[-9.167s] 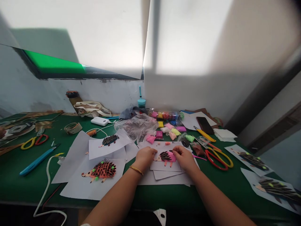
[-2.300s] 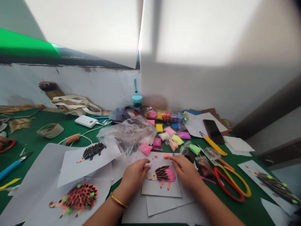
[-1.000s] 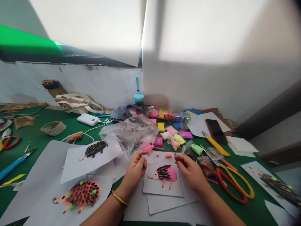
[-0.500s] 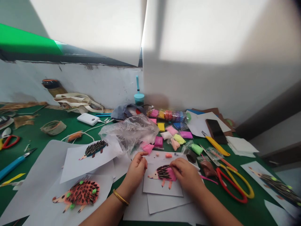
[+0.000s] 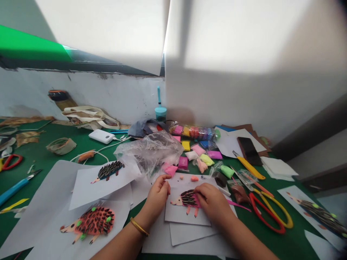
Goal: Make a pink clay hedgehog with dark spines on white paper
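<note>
A pink clay hedgehog (image 5: 187, 199) with dark, seed-like spikes lies on a small white sheet (image 5: 187, 217) in front of me. My right hand (image 5: 210, 200) is over its back end, thumb and fingertips pinched together at the spikes. Whatever those fingertips hold is hidden. My left hand (image 5: 159, 191) rests by the sheet's left edge, fingers curled in and the index finger bent forward; I cannot see what is inside them. Small bits of orange clay (image 5: 194, 178) sit on the sheet's top part. Beyond it are bags of coloured clay (image 5: 183, 163) and a crumpled clear plastic bag (image 5: 151, 150).
Finished-looking hedgehog pictures lie left, one orange hedgehog (image 5: 95, 222) and one dark hedgehog (image 5: 110, 169). Rightward are scissors (image 5: 267, 213), a yellow cutter knife (image 5: 248, 165), a phone (image 5: 248, 150) and another hedgehog picture (image 5: 317, 213). A white power bank (image 5: 101, 136) stands further back.
My right hand has shifted slightly left over the hedgehog's back, covering more of its pink rear. The left hand stays in place.
</note>
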`<action>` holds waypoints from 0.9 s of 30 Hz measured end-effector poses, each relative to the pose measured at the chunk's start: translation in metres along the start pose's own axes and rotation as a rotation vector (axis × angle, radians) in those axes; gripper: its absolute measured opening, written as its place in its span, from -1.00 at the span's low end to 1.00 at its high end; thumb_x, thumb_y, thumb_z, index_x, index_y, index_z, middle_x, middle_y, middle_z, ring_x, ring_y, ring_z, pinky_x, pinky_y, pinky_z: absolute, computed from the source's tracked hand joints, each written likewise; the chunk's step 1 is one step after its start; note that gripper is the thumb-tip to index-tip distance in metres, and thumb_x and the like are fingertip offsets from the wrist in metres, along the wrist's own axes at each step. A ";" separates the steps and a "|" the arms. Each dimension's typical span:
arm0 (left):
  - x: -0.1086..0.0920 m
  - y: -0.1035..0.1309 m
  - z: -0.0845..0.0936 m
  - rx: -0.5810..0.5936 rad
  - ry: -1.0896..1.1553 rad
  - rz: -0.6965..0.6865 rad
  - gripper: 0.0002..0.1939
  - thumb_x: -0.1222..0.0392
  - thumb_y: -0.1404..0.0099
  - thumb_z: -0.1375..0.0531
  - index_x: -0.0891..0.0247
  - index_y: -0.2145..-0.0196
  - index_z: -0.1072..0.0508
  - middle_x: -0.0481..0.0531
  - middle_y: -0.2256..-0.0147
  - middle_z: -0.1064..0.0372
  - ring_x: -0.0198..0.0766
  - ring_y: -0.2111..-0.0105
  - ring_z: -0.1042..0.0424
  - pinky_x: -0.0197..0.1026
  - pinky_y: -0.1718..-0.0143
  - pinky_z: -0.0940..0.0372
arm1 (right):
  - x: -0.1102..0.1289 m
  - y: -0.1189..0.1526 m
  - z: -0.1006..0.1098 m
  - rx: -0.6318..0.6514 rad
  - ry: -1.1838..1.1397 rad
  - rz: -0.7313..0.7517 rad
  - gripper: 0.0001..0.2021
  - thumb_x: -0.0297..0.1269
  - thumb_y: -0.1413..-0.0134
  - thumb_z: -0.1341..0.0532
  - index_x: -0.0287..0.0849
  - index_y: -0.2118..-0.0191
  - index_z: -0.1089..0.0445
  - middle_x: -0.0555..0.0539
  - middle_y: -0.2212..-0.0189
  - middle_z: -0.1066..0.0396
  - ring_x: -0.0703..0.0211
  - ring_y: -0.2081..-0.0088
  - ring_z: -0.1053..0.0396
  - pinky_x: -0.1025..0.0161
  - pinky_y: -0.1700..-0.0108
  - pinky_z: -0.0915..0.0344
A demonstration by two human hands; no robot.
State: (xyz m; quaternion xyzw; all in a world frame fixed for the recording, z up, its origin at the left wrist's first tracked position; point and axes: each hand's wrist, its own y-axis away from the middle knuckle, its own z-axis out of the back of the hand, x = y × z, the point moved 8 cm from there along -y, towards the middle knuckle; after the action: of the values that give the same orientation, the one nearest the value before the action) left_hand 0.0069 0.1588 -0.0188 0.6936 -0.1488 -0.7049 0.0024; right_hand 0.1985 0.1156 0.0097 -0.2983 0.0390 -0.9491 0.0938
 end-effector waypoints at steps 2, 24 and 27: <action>0.001 -0.001 0.000 0.000 -0.001 -0.006 -0.63 0.01 -0.24 -0.06 0.24 0.06 -0.26 -0.20 0.56 -0.14 -0.42 0.64 -0.04 -0.35 0.60 0.03 | 0.001 0.000 -0.001 -0.002 0.017 0.006 -0.81 -0.47 -0.12 -0.12 -0.11 0.29 -0.46 -0.05 0.32 -0.42 0.11 0.23 -0.34 0.20 0.15 -0.26; 0.004 -0.003 0.001 0.006 -0.007 -0.013 -0.63 0.01 -0.25 -0.07 0.24 0.05 -0.28 -0.19 0.57 -0.16 -0.42 0.65 -0.04 -0.34 0.61 0.03 | 0.006 0.001 -0.002 0.004 0.064 0.041 -0.80 -0.47 -0.17 -0.08 -0.14 0.27 -0.44 -0.09 0.32 -0.40 0.09 0.22 -0.35 0.17 0.15 -0.28; 0.005 -0.002 0.001 0.004 0.000 -0.007 -0.63 0.01 -0.25 -0.06 0.23 0.05 -0.27 -0.19 0.56 -0.16 -0.42 0.65 -0.04 -0.35 0.61 0.04 | 0.002 0.002 0.008 -0.017 0.021 0.033 -0.85 -0.43 -0.17 -0.10 -0.14 0.26 -0.41 -0.07 0.32 -0.38 0.10 0.23 -0.33 0.17 0.18 -0.27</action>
State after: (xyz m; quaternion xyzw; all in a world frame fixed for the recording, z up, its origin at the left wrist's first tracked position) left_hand 0.0059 0.1602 -0.0243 0.6942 -0.1476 -0.7045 -0.0013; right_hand 0.2020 0.1134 0.0171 -0.2885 0.0532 -0.9501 0.1065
